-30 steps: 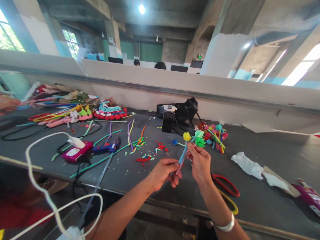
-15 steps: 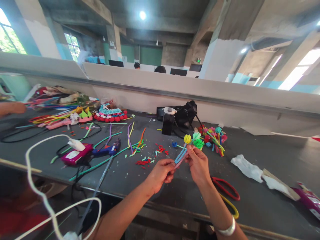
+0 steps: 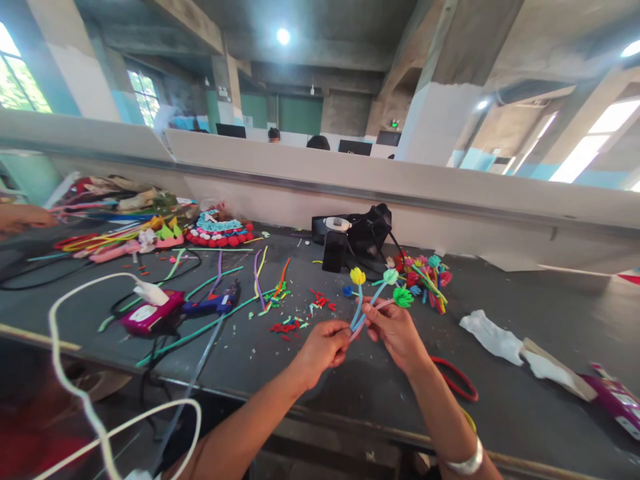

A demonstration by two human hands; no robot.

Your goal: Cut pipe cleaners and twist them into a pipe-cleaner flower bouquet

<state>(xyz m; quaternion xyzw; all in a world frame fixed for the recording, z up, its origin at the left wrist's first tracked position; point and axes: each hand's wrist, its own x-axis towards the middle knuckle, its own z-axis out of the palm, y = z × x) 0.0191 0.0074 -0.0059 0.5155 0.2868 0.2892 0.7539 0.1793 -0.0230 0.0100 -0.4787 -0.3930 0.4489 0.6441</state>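
Observation:
My left hand (image 3: 324, 347) is closed around the lower ends of a small bunch of pipe-cleaner flowers. Their blue stems (image 3: 359, 303) and a pink stem (image 3: 386, 304) fan out above the grip. A yellow flower (image 3: 357, 275) tops the left stem, a pale mint flower (image 3: 391, 276) the middle one, and a bright green flower (image 3: 403, 297) leans right. Close beside it, my right hand (image 3: 397, 335) pinches the stems just above the left fingers. A blue flower (image 3: 347, 291) lies on the table behind the hands.
Beyond my right hand lies a pile of colourful flowers (image 3: 433, 277). Red scraps (image 3: 286, 328), a blue glue gun (image 3: 215, 303) and a magenta box (image 3: 155, 312) are to the left. A phone (image 3: 334, 251) stands behind. Another person's hand (image 3: 25, 219) shows far left.
The flower heads, clustered together before, have spread apart, with the green one swung down to the right. My right hand has shifted slightly down along the stems, while my left hand keeps its hold.

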